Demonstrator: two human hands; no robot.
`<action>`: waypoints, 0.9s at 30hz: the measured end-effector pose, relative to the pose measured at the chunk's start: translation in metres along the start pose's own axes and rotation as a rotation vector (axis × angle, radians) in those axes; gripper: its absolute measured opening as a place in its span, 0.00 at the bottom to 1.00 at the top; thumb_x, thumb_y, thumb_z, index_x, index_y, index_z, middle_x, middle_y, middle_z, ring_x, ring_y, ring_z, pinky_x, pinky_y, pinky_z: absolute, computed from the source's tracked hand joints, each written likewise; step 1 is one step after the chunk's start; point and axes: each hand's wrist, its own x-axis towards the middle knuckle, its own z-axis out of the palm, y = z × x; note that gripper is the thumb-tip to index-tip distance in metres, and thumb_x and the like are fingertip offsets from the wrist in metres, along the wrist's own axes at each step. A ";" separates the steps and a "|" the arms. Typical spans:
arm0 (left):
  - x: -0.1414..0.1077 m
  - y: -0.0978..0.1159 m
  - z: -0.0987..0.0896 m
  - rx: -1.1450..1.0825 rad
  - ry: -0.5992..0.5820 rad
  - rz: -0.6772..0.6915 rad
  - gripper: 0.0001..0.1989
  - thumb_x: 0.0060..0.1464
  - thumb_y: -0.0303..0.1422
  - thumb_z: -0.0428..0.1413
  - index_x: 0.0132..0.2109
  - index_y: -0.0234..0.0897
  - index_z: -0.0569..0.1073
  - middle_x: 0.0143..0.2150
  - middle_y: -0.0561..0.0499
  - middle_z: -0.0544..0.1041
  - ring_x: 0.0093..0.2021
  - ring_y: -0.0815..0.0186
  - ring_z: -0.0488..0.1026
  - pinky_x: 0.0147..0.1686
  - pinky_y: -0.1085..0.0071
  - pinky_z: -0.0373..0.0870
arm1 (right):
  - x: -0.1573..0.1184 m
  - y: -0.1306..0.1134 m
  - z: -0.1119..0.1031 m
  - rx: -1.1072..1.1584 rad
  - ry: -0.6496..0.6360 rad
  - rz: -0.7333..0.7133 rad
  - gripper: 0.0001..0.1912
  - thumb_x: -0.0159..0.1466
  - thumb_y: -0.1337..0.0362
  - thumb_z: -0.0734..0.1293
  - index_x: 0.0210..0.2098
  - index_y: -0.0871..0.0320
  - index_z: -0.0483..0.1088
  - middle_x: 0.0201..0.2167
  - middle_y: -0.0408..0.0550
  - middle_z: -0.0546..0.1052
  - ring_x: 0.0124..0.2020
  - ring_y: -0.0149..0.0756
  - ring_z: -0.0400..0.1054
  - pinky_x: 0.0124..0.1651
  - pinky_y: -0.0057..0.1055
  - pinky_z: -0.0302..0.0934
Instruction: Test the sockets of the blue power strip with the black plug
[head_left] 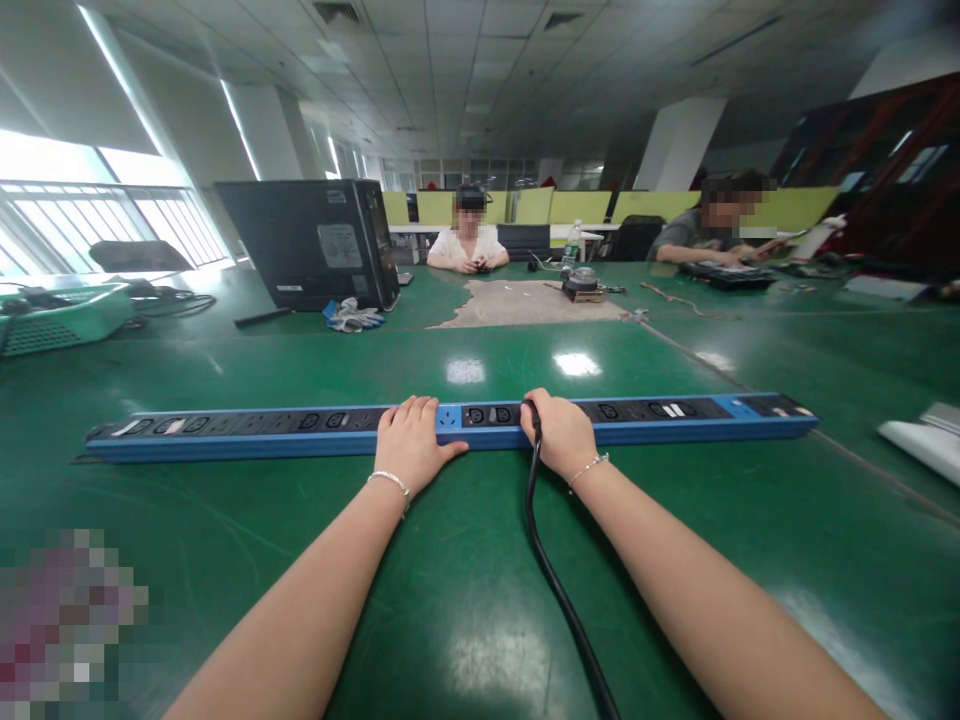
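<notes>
A long blue and black power strip (pixel 262 445) lies across the green table (pixel 442 540). My left hand (pixel 412 440) rests on the strip left of its middle, fingers over the top and thumb stretched along the front edge beside a blue socket. Right of the middle, my right hand (pixel 559 430) grips the black plug (pixel 533 418) at the strip's sockets; how far it sits in a socket is hidden. From the plug a black cable (pixel 555 580) runs down over the table toward the bottom edge.
A black computer case (pixel 315 245) stands at the back left, with gloves (pixel 352 316) before it and a green basket (pixel 67 318) farther left. Two people sit across the table. A white object (pixel 926 440) lies at the right, a blurred item at lower left.
</notes>
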 end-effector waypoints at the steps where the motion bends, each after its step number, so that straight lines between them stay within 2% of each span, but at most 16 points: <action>1: 0.000 0.000 -0.001 0.000 -0.004 -0.001 0.35 0.46 0.54 0.53 0.56 0.36 0.62 0.57 0.41 0.68 0.59 0.53 0.59 0.56 0.56 0.53 | -0.001 0.000 0.002 0.003 0.013 -0.006 0.16 0.66 0.59 0.51 0.40 0.59 0.67 0.26 0.48 0.75 0.29 0.35 0.68 0.32 0.30 0.50; 15: 0.000 0.002 -0.004 0.027 -0.040 -0.011 0.36 0.47 0.54 0.51 0.57 0.37 0.61 0.57 0.40 0.67 0.59 0.53 0.59 0.56 0.57 0.54 | -0.002 0.002 0.006 0.012 0.072 -0.013 0.15 0.65 0.59 0.52 0.37 0.58 0.67 0.24 0.47 0.74 0.27 0.34 0.67 0.31 0.29 0.49; 22: 0.000 0.001 -0.003 0.032 -0.023 -0.001 0.36 0.47 0.54 0.52 0.56 0.35 0.62 0.57 0.40 0.68 0.59 0.54 0.60 0.55 0.57 0.54 | 0.002 0.002 0.001 0.049 0.008 -0.008 0.13 0.64 0.59 0.54 0.38 0.56 0.67 0.24 0.45 0.75 0.26 0.34 0.68 0.30 0.29 0.49; 27: 0.000 0.000 -0.002 0.039 -0.021 0.001 0.37 0.47 0.55 0.51 0.57 0.34 0.62 0.57 0.40 0.68 0.59 0.54 0.60 0.56 0.57 0.53 | 0.001 0.000 0.003 0.058 0.027 0.034 0.14 0.65 0.58 0.54 0.39 0.56 0.67 0.25 0.46 0.75 0.27 0.35 0.68 0.30 0.29 0.50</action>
